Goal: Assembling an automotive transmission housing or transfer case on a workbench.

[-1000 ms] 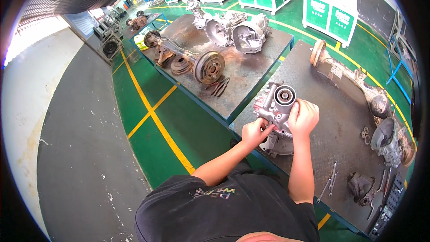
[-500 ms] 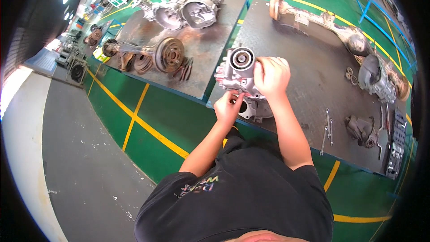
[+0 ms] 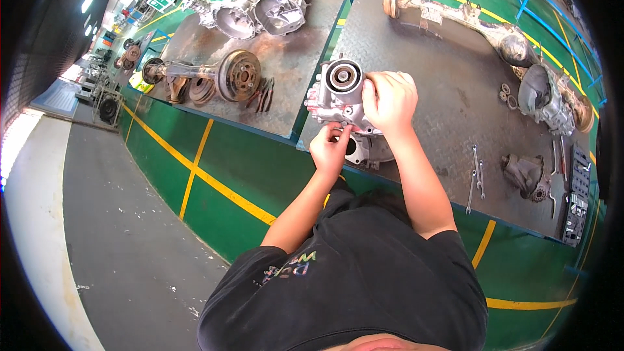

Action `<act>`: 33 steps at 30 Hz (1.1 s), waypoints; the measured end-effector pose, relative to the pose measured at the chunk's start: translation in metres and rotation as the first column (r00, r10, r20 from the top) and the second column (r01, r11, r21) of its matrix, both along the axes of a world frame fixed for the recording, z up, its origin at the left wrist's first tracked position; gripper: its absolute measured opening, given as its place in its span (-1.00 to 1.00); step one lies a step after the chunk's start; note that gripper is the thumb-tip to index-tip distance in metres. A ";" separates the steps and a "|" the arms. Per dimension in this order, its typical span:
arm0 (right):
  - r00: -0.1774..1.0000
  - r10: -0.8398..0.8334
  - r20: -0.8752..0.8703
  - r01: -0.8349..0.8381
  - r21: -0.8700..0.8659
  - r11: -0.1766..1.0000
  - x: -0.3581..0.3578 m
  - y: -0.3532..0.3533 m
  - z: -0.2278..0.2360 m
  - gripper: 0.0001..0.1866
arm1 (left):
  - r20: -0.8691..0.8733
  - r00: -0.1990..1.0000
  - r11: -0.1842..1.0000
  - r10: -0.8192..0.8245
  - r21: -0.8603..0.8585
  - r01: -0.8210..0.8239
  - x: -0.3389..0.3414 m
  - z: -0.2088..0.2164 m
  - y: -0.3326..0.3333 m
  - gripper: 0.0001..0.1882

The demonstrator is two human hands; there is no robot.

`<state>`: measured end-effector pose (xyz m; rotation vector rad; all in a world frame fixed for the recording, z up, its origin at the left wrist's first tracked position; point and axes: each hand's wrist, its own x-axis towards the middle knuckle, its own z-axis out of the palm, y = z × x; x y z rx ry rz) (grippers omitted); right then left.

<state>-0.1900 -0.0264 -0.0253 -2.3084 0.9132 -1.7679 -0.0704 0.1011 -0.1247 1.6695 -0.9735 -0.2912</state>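
A silver metal gearbox stands upright at the near left corner of the right workbench, its round end with a ringed seal facing up. My right hand is wrapped round its right side, thumb towards the round end. Low on its near side, my left hand is closed with thumb and fingertips pinched together against the housing. Whatever lies between those fingertips is too small to make out. Below the hands, a flared casing part with a dark round hole shows at the bench edge.
Three wrenches, a dark differential carrier and a socket tray lie on the right of this workbench. A long axle stretches along its far side. The left bench holds a drum axle and bell housings.
The whole view has shifted slightly, so the benches sit a little higher in it. Both hands keep their places on the gearbox, the left fingers still pinched at its near side.
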 end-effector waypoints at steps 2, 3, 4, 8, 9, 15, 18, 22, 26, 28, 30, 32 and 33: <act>1.000 -0.007 -0.030 0.008 0.010 1.000 0.000 0.000 0.003 -0.84 | -0.039 0.999 1.000 -0.001 -0.012 0.000 0.000 -0.004 -0.001 -0.81; 0.998 -0.014 -0.060 0.016 0.018 1.000 0.000 0.000 0.004 -0.84 | -0.078 0.997 1.000 -0.002 -0.026 0.000 0.000 -0.006 -0.001 -0.82; 0.998 -0.014 -0.060 0.015 0.019 1.000 0.000 0.000 0.004 -0.84 | -0.079 0.997 1.000 -0.001 -0.025 -0.001 0.000 -0.009 0.000 -0.82; 0.998 -0.016 -0.062 0.017 0.015 1.000 0.001 -0.002 0.002 -0.83 | -0.113 0.993 0.998 -0.024 -0.054 0.018 -0.001 -0.005 -0.001 -0.79; 0.998 -0.019 -0.062 0.020 0.017 1.000 0.000 -0.002 0.001 -0.83 | -0.116 0.993 0.998 -0.035 -0.058 0.029 -0.002 -0.002 -0.001 -0.77; 0.998 -0.023 -0.054 0.024 0.005 1.000 0.000 -0.001 0.000 -0.85 | 0.058 0.998 1.000 0.006 -0.011 -0.005 0.005 -0.007 0.000 -0.75; 0.999 -0.016 -0.042 0.016 0.000 1.000 0.001 -0.002 0.000 -0.85 | 0.274 0.962 0.996 -0.014 -0.082 0.038 0.012 -0.010 0.000 -0.75; 0.999 -0.023 -0.036 0.023 0.008 1.000 0.000 -0.002 -0.002 -0.85 | 0.700 0.714 0.990 -0.030 -0.075 0.116 0.017 0.010 0.004 -0.76; 0.999 -0.024 -0.032 0.024 0.002 1.000 0.001 -0.003 -0.001 -0.86 | 0.732 0.681 0.987 -0.014 -0.097 0.124 0.022 0.014 0.001 -0.74; 0.999 -0.027 -0.038 0.027 -0.002 1.000 0.001 -0.003 -0.001 -0.86 | 0.741 0.671 0.988 -0.012 -0.094 0.122 0.024 0.013 0.000 -0.74; 1.000 -0.017 -0.026 0.017 0.005 1.000 0.000 -0.002 -0.002 -0.86 | 0.758 0.651 0.991 -0.026 -0.066 0.117 0.023 0.015 0.002 -0.75; 0.999 -0.020 -0.036 0.020 0.007 1.000 0.000 -0.002 -0.001 -0.86 | 0.679 0.730 0.990 -0.075 -0.038 0.136 0.024 0.013 0.002 -0.78; 0.999 -0.020 -0.046 0.020 0.007 1.000 0.000 -0.002 -0.001 -0.86 | 0.589 0.799 0.988 -0.117 -0.014 0.156 0.025 0.012 0.002 -0.80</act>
